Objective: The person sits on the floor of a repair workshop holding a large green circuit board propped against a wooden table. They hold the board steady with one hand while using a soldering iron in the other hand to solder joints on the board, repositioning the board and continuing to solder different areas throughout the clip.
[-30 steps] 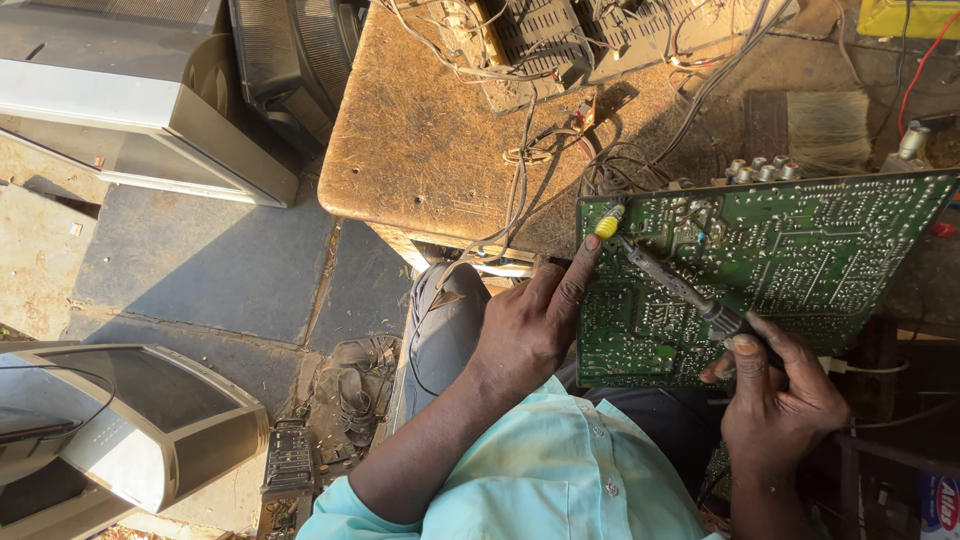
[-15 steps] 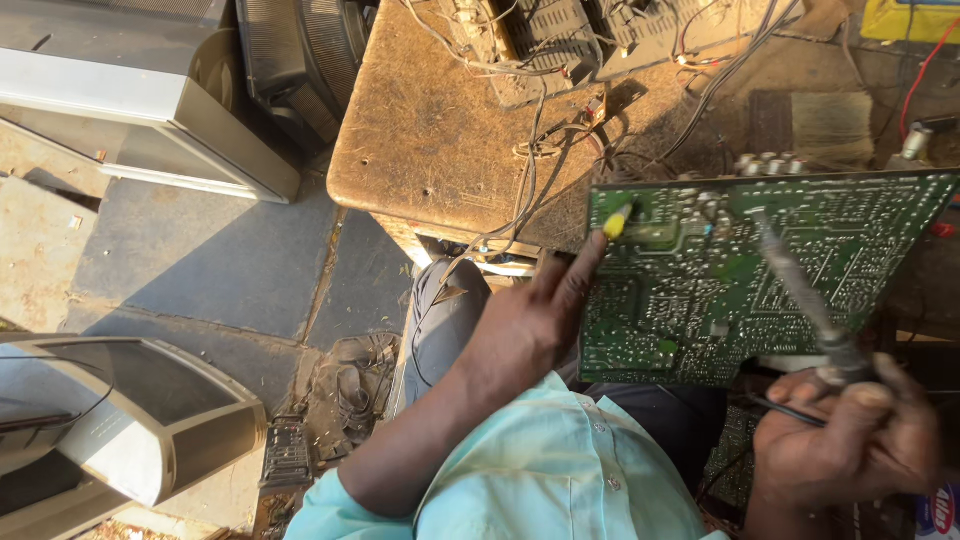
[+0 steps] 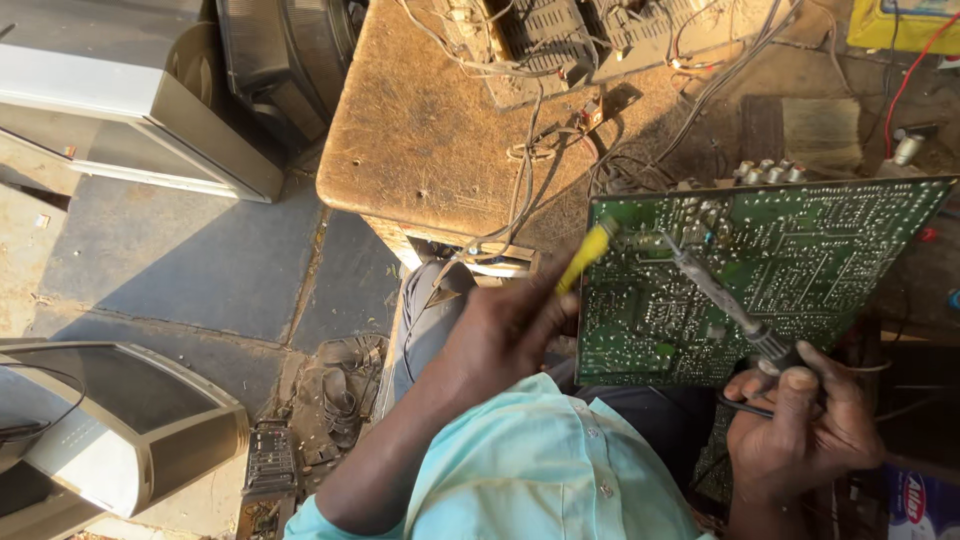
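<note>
While left hand [image 3: 505, 330] pinches yellow tool [image 3: 585, 256] — raised | right hand [image 3: 800, 425] grip clasps soldering iron [image 3: 715, 295] — tip on circuit board [image 3: 800, 260]

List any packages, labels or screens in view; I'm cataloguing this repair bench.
Yellow box: top right corner, flat, blue edge.
White packet: bottom right, red and blue print.
Television set: bottom left floor, grey casing, dark screen.

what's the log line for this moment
left hand: yellow tool | right hand: soldering iron on green circuit board
</note>
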{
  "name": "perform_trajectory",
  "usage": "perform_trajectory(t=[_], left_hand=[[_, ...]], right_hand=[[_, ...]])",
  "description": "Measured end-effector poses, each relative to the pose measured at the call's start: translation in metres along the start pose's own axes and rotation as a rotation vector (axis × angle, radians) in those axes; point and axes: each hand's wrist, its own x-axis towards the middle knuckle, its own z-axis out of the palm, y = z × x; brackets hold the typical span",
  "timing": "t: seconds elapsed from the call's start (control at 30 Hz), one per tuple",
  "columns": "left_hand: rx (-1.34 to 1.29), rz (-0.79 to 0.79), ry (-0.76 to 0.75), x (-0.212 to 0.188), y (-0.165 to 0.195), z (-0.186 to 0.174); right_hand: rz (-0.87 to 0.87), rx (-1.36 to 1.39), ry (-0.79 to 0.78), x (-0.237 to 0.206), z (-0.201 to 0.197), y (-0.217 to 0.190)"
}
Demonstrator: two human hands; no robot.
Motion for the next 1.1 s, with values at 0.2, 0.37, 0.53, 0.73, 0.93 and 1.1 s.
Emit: perform_trajectory(t=[0.2,0.37,0.53,0.73,0.93,1.1], left_hand=[[0.038,0.245,0.246,0.019,-0.017,0.01],[0.06,0.363,0.303,0.03,-0.023,0.015],[0.055,0.341,0.312,0.032,-0.023,0.019],[-0.015,0.369,0.296,0.033,-0.025,0.023],[0.002,0.371,0.295,0.033,-0.028,0.025],[-0.024,0.356,0.282,0.034,-0.028,0.027]], right_hand=[[0.039,-0.002,-0.001,0.002,0.005,-0.002],[0.058,0.007,-0.012,0.002,0.005,-0.003],[0.065,0.008,-0.016,0.001,0.007,-0.007],[0.019,-0.085,-0.047,0.001,0.001,-0.008],[-0.262,-0.446,-0.298,0.025,-0.006,-0.045],[-0.33,-0.612,-0.764,0.06,-0.008,-0.081]])
